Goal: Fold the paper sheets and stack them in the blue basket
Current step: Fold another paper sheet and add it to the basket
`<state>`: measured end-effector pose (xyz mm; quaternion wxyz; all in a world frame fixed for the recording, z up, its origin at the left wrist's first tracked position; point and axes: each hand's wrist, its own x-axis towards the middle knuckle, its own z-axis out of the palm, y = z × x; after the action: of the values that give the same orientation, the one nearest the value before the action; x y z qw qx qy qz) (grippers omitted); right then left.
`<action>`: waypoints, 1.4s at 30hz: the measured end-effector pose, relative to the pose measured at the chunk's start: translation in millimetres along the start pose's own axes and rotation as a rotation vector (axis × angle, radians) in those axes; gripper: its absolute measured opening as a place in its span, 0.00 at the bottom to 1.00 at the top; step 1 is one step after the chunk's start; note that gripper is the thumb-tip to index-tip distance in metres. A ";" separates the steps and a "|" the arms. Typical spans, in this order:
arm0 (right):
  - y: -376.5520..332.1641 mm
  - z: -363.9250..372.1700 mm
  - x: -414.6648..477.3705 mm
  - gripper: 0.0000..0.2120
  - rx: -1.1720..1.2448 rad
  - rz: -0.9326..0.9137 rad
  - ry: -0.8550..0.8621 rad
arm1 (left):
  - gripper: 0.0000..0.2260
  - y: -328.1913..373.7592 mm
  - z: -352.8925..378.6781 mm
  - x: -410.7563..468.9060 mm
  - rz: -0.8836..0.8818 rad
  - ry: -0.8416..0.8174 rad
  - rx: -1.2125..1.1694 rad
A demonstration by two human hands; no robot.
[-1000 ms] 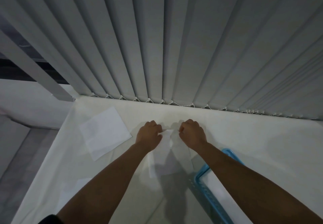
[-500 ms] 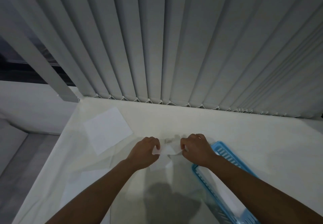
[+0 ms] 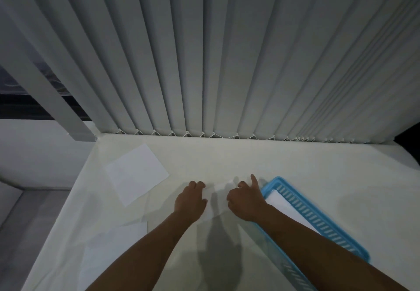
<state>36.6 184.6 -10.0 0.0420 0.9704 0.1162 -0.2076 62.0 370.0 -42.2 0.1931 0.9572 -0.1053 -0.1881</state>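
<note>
Two hands lie knuckles-up on the white table (image 3: 227,154), with a small folded paper sheet (image 3: 219,199) between them. The left hand (image 3: 189,201) has its fingers curled together, their tips at the sheet's 9 o'clock edge; whether they pinch the paper or only press on it cannot be told in the dim light. The right hand (image 3: 246,201) has its fingers bent at the sheet's 3 o'clock edge, with one finger pointing straight toward 12 o'clock; its hold on the paper is likewise unclear. Both bare forearms run back toward 6 o'clock.

Just beside the right hand, at 3 to 4 o'clock, sits the blue basket (image 3: 318,218), slotted along its rim, with white paper (image 3: 286,209) already lying flat inside it. At 10 o'clock from the left hand, well apart, an unfolded sheet (image 3: 136,174) lies flat and turned at an angle. Another pale sheet (image 3: 113,252) lies at 7 o'clock, partly under the left forearm. Grey vertical blinds (image 3: 216,52) hang along the table's far edge at 12 o'clock.
</note>
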 end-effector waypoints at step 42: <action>36.3 10.2 -172.8 0.08 1.696 0.749 0.391 | 0.08 151.3 4.6 -68.2 -0.280 -0.108 -1.566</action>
<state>-111.9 112.2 53.2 -0.6333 0.6692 -0.3876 -0.0296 -21.2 250.5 37.6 0.7787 0.5372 0.1696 -0.2762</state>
